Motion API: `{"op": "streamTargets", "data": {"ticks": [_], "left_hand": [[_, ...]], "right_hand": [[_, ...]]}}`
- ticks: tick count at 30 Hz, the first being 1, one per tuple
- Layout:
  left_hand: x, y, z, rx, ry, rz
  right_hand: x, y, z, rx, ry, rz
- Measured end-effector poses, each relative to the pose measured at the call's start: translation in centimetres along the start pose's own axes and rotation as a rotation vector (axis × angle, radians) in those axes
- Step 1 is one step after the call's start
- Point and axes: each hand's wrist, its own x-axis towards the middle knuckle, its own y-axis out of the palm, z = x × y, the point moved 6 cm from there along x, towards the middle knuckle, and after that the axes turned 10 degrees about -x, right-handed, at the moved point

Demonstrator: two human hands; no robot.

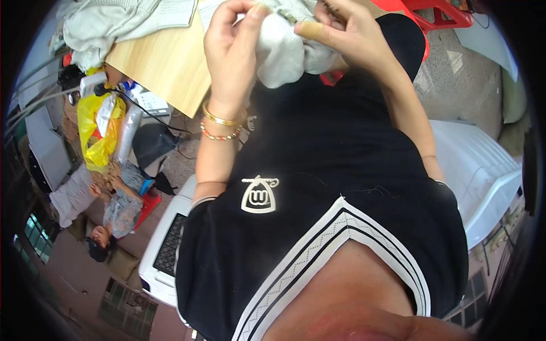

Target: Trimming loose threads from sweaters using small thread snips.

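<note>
Near the top edge, a bunched piece of white knit fabric (278, 57) hangs between my two hands. My left hand (232, 54) has its thumb and forefinger pinched on the fabric's upper left part. My right hand (355, 37) is curled at the fabric's right side, its thumb wrapped in beige tape and pointing left. A small dark thing (331, 10) shows at the right fingers; its kind cannot be made out. Between the hands, a small greenish patch (290, 17) shows on the fabric. The top edge cuts off part of both hands.
Left of my hands is a light wooden table (165, 68) with pale knit garments (125, 25). A power strip (92, 83), cables and a yellow plastic bag (94, 131) lie beyond. Another person (122, 210) sits at the left. A red stool (438, 14) and white plastic container (478, 165) stand at right.
</note>
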Motion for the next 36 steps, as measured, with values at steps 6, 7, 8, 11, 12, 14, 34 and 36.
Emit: {"op": "streamTargets", "data": {"ticks": [6,7,8,11,12,14,34,36], "left_hand": [[0.9,0.3,0.4,-0.419,-0.302,0.041],[0.7,0.0,0.8,-0.366,-0.359,0.068],[0.7,-0.2,1.2,-0.316,-0.419,0.104],[0.1,-1.3,2.5,0.010,-0.307,0.227],[-0.1,-0.2,1.6,0.089,-0.279,0.321],[-1.3,-0.1,2.4,0.093,-0.277,0.259],[-1.6,-1.4,2.7,0.261,-0.103,0.131],[-1.4,-1.6,2.6,0.546,0.048,0.129]], "right_hand": [[0.3,-0.6,-3.3,0.158,0.125,0.127],[0.5,-1.0,-3.5,0.244,0.033,0.104],[0.4,-1.9,-3.2,0.225,-0.040,0.060],[1.4,-3.2,-3.3,0.545,-0.388,0.071],[2.1,-2.8,-1.8,0.827,-0.682,0.203],[0.1,-7.3,-5.0,0.273,-0.035,-0.036],[0.9,-5.6,-9.3,-0.394,-0.308,-0.329],[0.8,-5.8,-8.6,-0.541,-0.205,-0.256]]}}
